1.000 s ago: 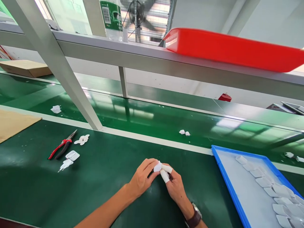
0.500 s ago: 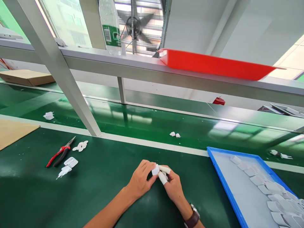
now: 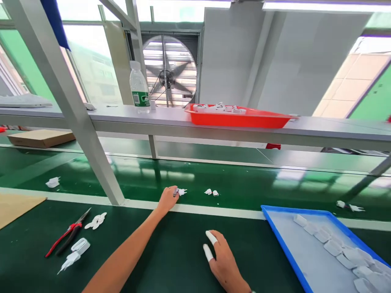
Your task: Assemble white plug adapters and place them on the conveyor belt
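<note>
landmark for all places: the slanted white post (image 3: 82, 122) rising from the bench (image 3: 146, 244).

- cardboard box (image 3: 39, 137): left of the post, far side of the belt.
- small white part (image 3: 53, 182): left of the post foot, on the green belt (image 3: 244, 183).
- red-handled pliers (image 3: 65, 236): on the bench, left of and nearer than the post foot; white flat bits (image 3: 96, 221) just beside the jaws, two white plug parts (image 3: 75, 251) nearer still.
- water bottle (image 3: 139, 87): right of the post, upright on the upper shelf (image 3: 320, 132).
- left hand (image 3: 167, 199): right of the post foot, reached over the white bench edge onto the belt; grip pinched on a white plug piece (image 3: 180, 191), which touches the belt there.
- pair of small white parts (image 3: 211, 192): on the belt, further right, near the plug piece but apart.
- red tray (image 3: 238, 118): on the shelf, well right of the post, white parts inside.
- right hand (image 3: 221, 258): on the bench, right of and nearer than the post; grip released, holding nothing, two fingers in white cots.
- blue tray (image 3: 281, 236): far right, row of white parts inside.
- white plug parts (image 3: 350, 206): on the belt beyond the blue tray.
</note>
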`<state>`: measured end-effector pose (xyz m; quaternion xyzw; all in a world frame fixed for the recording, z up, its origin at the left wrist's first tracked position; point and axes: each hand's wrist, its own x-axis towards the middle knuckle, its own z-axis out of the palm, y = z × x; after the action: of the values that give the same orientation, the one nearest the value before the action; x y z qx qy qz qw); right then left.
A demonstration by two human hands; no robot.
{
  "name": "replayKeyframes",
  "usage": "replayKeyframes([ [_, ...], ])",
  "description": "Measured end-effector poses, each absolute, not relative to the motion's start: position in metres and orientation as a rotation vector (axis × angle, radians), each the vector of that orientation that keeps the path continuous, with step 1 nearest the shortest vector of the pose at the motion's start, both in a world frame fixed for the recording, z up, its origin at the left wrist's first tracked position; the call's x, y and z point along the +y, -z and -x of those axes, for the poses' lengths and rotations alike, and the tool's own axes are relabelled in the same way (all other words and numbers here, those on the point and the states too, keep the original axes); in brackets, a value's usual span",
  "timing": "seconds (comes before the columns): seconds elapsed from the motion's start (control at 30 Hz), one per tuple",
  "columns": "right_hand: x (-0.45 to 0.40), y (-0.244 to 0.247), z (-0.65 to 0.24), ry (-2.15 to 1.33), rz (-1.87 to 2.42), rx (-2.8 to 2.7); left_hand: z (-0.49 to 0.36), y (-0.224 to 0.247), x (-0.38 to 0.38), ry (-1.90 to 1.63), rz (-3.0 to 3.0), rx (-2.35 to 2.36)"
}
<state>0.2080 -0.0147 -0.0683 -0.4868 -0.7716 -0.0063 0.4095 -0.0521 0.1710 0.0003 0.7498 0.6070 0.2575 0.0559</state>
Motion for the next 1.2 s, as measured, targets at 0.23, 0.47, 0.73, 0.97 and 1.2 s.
replayKeyframes([
  [0.23,-0.02,0.064,-0.19,-0.043,1.419,-2.169,0.062,0.001,0.16,-0.94,-2.323,1.9],
  [0.47,-0.014,0.046,-0.185,-0.079,1.478,-2.242,0.002,0.014,0.171,-0.927,-2.522,1.278],
  [0.73,0.005,0.049,-0.195,-0.068,1.498,-2.225,-0.05,0.012,0.206,-0.783,-2.257,1.446],
  [0.97,0.005,0.05,-0.196,-0.045,1.471,-2.246,-0.04,0.006,0.135,-0.863,-2.03,1.462],
  [1.2,-0.002,0.003,-0.254,0.032,1.926,-2.099,-0.014,0.033,0.076,-0.856,-1.991,1.396],
])
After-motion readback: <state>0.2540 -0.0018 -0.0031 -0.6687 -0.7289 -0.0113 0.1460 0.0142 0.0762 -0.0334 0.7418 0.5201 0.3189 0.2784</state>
